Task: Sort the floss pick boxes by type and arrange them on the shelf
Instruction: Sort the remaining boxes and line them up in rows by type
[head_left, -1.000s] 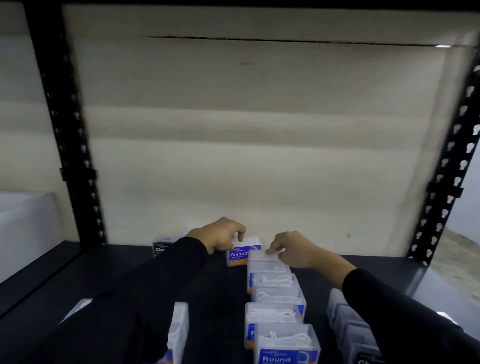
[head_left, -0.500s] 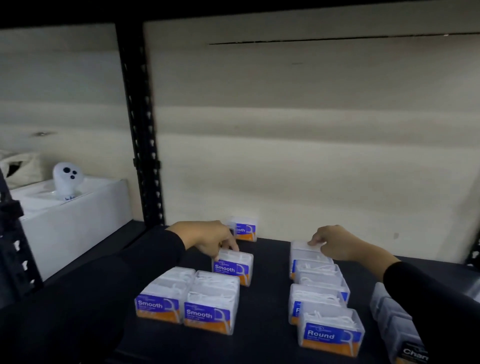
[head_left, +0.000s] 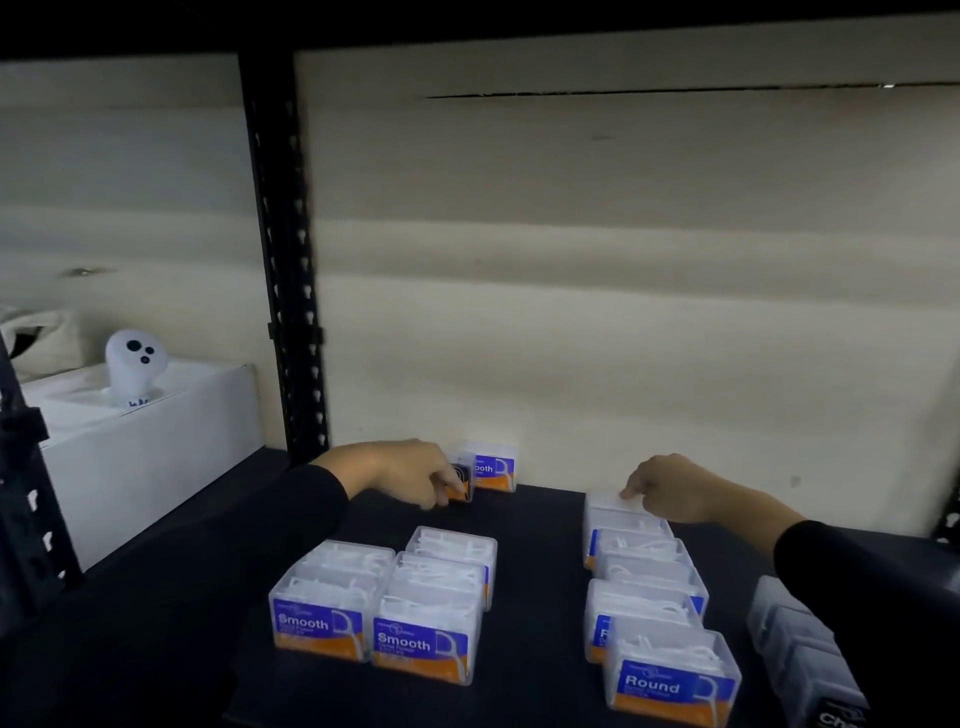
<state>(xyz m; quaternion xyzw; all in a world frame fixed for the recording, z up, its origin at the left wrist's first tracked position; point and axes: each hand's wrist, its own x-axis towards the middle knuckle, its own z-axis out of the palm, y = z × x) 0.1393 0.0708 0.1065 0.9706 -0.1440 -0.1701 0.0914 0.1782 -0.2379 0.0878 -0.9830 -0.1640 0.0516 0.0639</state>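
Note:
Clear floss pick boxes stand on a black shelf (head_left: 540, 571). A cluster labelled Smooth (head_left: 423, 642) sits front left. A column labelled Round (head_left: 670, 683) runs back to front at the right. Grey boxes with a dark label (head_left: 800, 639) stand at the far right, partly hidden by my sleeve. At the back wall a dark-labelled box (head_left: 464, 478) stands beside one Smooth box (head_left: 496, 470). My left hand (head_left: 410, 473) grips the dark-labelled box with curled fingers. My right hand (head_left: 675, 491) holds the lid of the rearmost Round box (head_left: 610, 506).
A black perforated upright (head_left: 285, 260) rises at the shelf's back left corner. Left of it a white carton (head_left: 150, 457) carries a small white ghost figure (head_left: 134, 364). A pale wall (head_left: 623, 312) closes the back.
My left hand let go of a Smooth box at the back of the left cluster and reached to the dark-labelled box at the wall. My right hand stayed on the rear Round box.

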